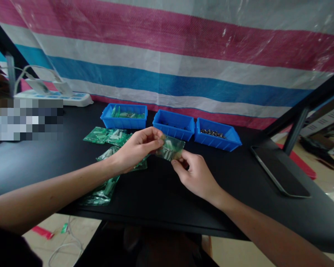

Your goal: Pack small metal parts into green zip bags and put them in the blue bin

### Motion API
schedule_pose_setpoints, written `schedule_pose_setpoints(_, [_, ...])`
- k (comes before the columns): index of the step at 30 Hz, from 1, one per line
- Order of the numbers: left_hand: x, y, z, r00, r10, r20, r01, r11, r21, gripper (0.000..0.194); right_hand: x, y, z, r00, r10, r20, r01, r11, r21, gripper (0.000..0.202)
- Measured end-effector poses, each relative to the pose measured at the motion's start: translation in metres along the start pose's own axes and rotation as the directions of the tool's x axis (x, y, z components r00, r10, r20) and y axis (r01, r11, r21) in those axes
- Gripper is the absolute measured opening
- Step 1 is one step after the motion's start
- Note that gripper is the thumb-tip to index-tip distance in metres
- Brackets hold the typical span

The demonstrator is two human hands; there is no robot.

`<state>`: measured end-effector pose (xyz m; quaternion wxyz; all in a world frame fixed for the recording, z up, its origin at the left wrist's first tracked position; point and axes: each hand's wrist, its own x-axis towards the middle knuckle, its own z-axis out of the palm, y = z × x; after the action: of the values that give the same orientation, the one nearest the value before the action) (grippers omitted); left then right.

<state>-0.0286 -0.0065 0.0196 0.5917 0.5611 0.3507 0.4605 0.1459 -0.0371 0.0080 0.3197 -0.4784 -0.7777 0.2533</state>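
Between my two hands is a small clear bag [169, 147] with pale and metallic pieces inside. My left hand [140, 146] pinches its left edge, and my right hand [193, 170] pinches its lower right corner. Several green-tinted bags [100, 135] lie on the table to the left, partly hidden under my left hand and forearm. Behind my hands stand three blue bins: the left bin [125, 122] holds green pieces, the middle bin [174, 129] a few small dark pieces, and the right bin [217, 142] small metallic parts.
A phone [281, 172] lies on the black table [161, 200] at the right. A white power strip [78, 99] with plugs and cables stands at the back left. Striped sheeting [167, 59] hangs behind the bins. Black frame bars [297, 128] slant at the right.
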Motion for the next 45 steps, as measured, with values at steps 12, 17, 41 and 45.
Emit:
schedule_pose_setpoints(12, [0.0018, 0.0014, -0.004, 0.999, -0.025, -0.029, 0.028, 0.992, 0.126, 0.016, 0.0018, 0.0027, -0.0003, 1.0, 0.004, 0.011, -0.004, 1.0, 0.0, 0.021])
schedule_pose_setpoints(17, [0.0014, 0.0012, -0.0023, 0.994, -0.064, 0.086, 0.046, 0.979, 0.196, 0.016, 0.0021, 0.0033, -0.0008, 1.0, -0.023, 0.015, 0.023, 1.0, 0.021, 0.018])
schedule_pose_setpoints(41, [-0.0004, 0.0011, -0.0006, 0.957, -0.062, 0.283, -0.012, 0.967, 0.253, 0.012, -0.0029, -0.0024, -0.0017, 0.981, -0.181, 0.073, 0.174, 0.98, 0.096, 0.017])
schedule_pose_setpoints(45, [-0.0004, 0.0018, -0.0005, 0.95, -0.055, 0.307, -0.009, 0.979, 0.204, 0.013, -0.0026, -0.001, -0.0018, 0.979, -0.193, 0.059, 0.189, 0.98, 0.069, 0.021])
